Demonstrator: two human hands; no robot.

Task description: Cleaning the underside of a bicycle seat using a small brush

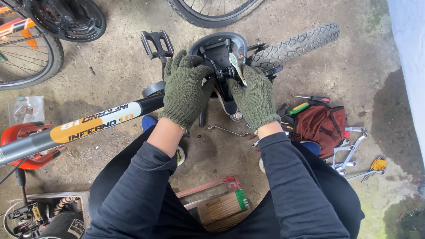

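Observation:
An upturned black bicycle saddle [215, 45] sits at the end of a black, white and orange bike frame [84, 125] lying across the concrete. Both my hands wear dark green knit gloves. My left hand [184, 90] grips the clamp under the saddle from the left. My right hand [255, 98] is closed around a flat metal spanner [236, 66] set on the saddle clamp. A black pedal [156, 43] sticks up just left of the saddle, and a knobbly rear tyre [297, 43] lies behind it.
A dark red tool bag [322, 125] lies at the right with screwdrivers [297, 108] and several spanners [349, 152] around it. Another bike's wheel [31, 66] and chainring [66, 17] are at top left. A hacksaw [212, 186] and wooden block [223, 210] lie by my knees.

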